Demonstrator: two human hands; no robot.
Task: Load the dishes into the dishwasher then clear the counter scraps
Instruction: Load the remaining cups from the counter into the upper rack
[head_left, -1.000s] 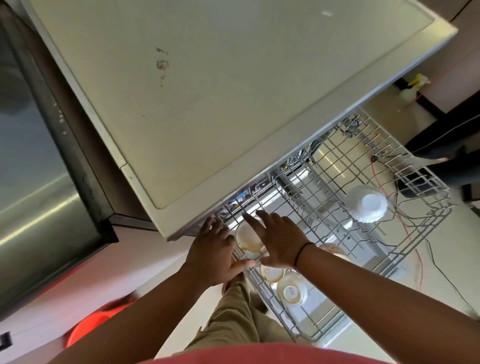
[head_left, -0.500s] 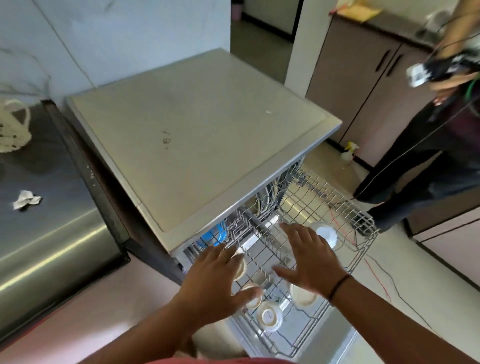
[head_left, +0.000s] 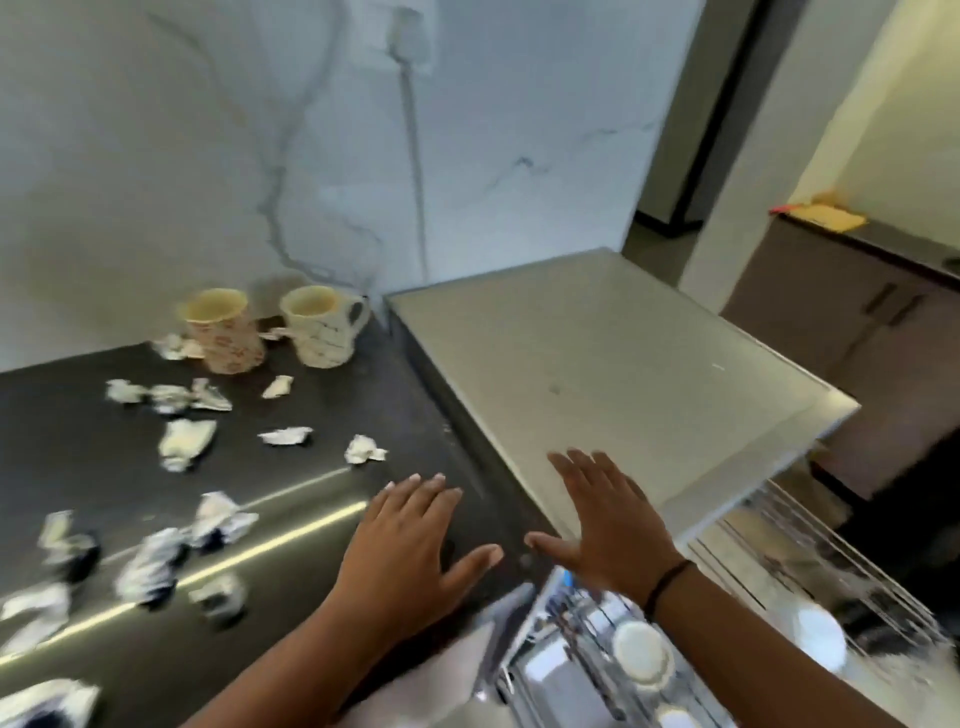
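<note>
Hovering flat and empty, fingers spread, the left hand (head_left: 410, 540) and right hand (head_left: 608, 525) are facing two mugs (head_left: 270, 330) on the tabletop (head_left: 332, 587) among scraps (head_left: 182, 441); loading seems unfinished, so the mugs are likely needing grasping next for the rack (head_left: 727, 644).

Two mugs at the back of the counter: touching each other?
Apart. The head view shows the floral mug and the white mug side by side with a strip of wall and dark counter visible between them.

Bare dishwasher top (head_left: 597, 364); paper scraps (head_left: 187, 441) across the dark counter (head_left: 322, 488), two mugs (head_left: 270, 332) at the wall.
</note>
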